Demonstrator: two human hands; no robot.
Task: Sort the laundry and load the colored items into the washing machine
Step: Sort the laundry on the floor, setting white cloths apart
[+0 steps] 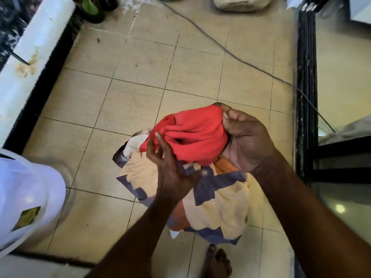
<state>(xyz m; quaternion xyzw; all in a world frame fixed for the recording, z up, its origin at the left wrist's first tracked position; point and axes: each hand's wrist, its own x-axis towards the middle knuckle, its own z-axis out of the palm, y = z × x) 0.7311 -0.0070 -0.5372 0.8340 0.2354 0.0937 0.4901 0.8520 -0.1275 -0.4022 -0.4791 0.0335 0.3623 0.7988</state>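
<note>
Red cloth (192, 135), bunched, held at centre frame above the pile. Right hand (247, 141) cups one end from the side, fingers curled over the top edge, pinching the fabric. Left hand (166, 163) pinches the other end between thumb and fingertips; remaining fingers loosely spread. Both hands holding the same garment, so I judge I am gathering it into a ball: easier to carry, nothing trailing on the floor.

Below the red piece: patterned cloth (218, 199), cream with purple and orange blocks, heaped on the tiled floor (140, 93). A paler scrap (132, 145) shows at its upper left edge. Heap serves as the unsorted stock; red counts as coloured, so it belongs in the wash load.

Lower left of frame: white rounded body (26, 189), sticker on it, possibly the washing machine, cannot confirm. A cable (236, 57) crosses the floor from top centre to right. Dark door frame (306, 97) at right. My bare foot (216, 261) at bottom, just beside the heap.
</note>
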